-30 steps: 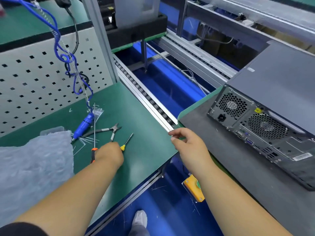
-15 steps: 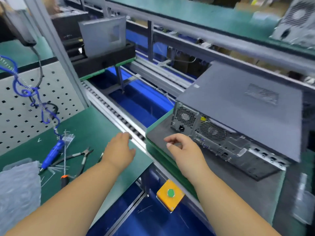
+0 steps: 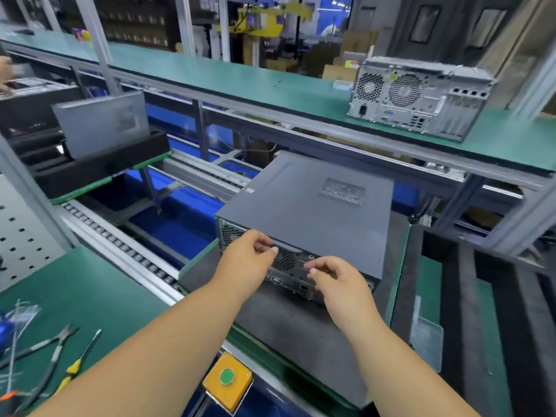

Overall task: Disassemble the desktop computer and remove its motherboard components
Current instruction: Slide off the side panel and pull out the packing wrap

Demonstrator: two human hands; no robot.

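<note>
Both our hands have left the tools at lower left, and now our left hand (image 3: pixel 245 260) and right hand (image 3: pixel 337 278), fingers loosely curled and holding nothing, reach the back of the desktop computer (image 3: pixel 307 212) mid-frame, so we think opening its lid comes next.

Both hands are right up at the rear panel of the desktop computer (image 3: pixel 304 206), mid-frame. The left hand (image 3: pixel 245 263) and right hand (image 3: pixel 337 281) have a small gap between them there. The dark pallet (image 3: pixel 270 323) below the case is bare, so there's room to reach in low. At lower left, the pliers (image 3: pixel 51 350) and a yellow-handled screwdriver (image 3: pixel 79 361) clutter the green bench (image 3: pixel 90 293). A yellow button box (image 3: pixel 227 382) sticks out at bottom centre. The shelf (image 3: pixel 270 85) caps headroom up top.
</note>
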